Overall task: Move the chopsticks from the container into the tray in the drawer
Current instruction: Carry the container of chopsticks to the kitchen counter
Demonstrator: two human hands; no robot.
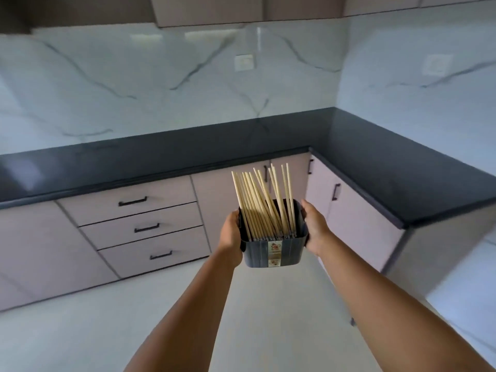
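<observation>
**Chopstick container held in both hands, drawers shut**

Chopsticks (pixel 264 200): bundle of pale wooden sticks, thin, straight, round-looking. Roughly a dozen and a half; they overlap too much for an exact count. They stand in the container, leaning and fanned toward 11–12 o'clock, upper halves clear of the rim.

Container (pixel 273 251): one, dark grey-blue plastic, rectangular with rounded corners, ribbed near wall. Vertical paper label strip on the near wall, small printed pictures on it; text too small to read. It's in mid-air at frame centre, over the floor, in front of the cabinets.

Left hand (pixel 231 232): clasped on the container's left wall, fingers wrapped round the far side. Right hand (pixel 314 226): clasped on the right wall, thumb up at the rim. Both arms bare, extended.

Drawers (pixel 139 226): stack of three at 9 o'clock from the container, matte pale pink-grey fronts, one black bar handle each, all closed. Tray is not in view. Cabinet doors (pixel 357 218) at 3 o'clock, same finish, vertical black handles.

Countertop (pixel 375 167): L-shaped, glossy black, wraps from 9 through 12 to 3 o'clock. Backsplash (pixel 134 84): white marble-look with grey veins, glossy. Two white wall sockets, one at 12 (pixel 243 62), one at 2 (pixel 437 65). Floor (pixel 80 331): pale, smooth.
</observation>
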